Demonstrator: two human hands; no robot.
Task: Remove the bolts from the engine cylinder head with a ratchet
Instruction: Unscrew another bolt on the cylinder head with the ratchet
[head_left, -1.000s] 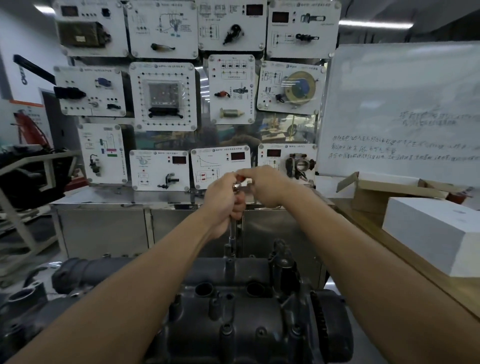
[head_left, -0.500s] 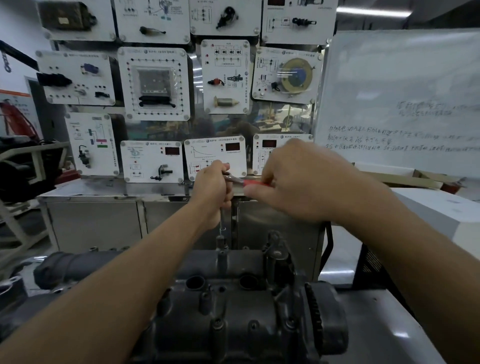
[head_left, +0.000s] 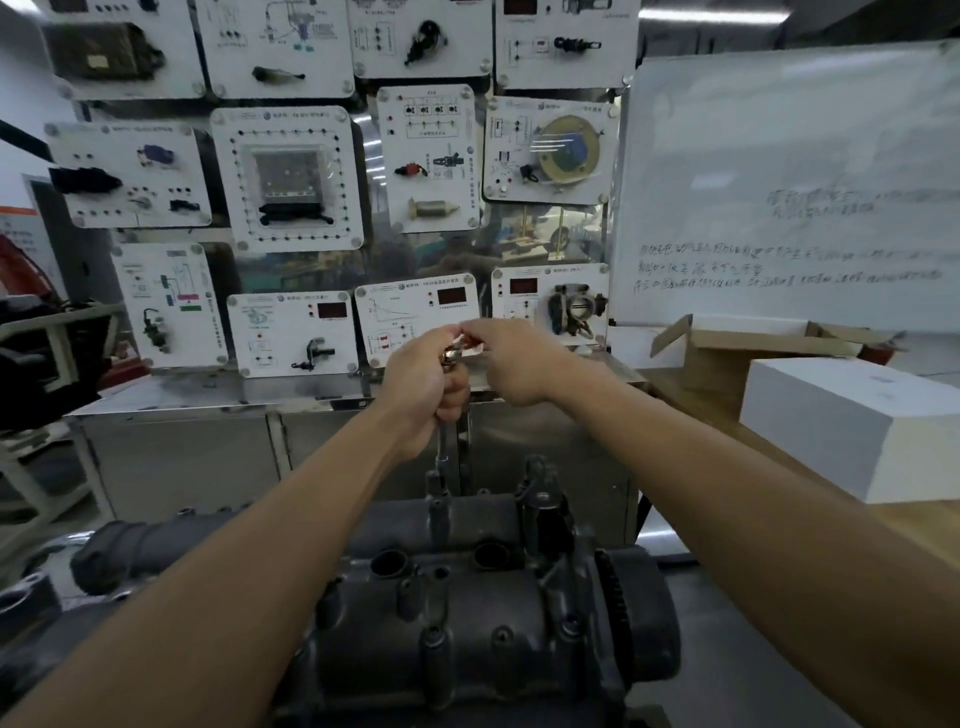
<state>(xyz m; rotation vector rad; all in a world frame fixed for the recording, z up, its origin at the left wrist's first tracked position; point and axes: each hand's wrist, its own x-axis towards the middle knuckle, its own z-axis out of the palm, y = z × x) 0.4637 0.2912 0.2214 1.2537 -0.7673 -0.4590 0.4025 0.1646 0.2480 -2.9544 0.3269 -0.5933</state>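
Right grip (head_left: 511, 364) pinches the ratchet handle (head_left: 470, 340), now swung back close beside left grip (head_left: 423, 384), which wraps the extension (head_left: 442, 447) top. Below it, the extension meets the cylinder head (head_left: 467, 623). Likely resetting for another loosening stroke.

Bare left hand (head_left: 421, 384), bare right hand (head_left: 511, 364). 2 forearms: left forearm (head_left: 291, 519), right forearm (head_left: 701, 467), both uncovered down to the frame's lower edge.

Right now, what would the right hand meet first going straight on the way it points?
Probably the left hand, gripping the ratchet at its head; the right hand points at it along the handle. Depth is unclear.
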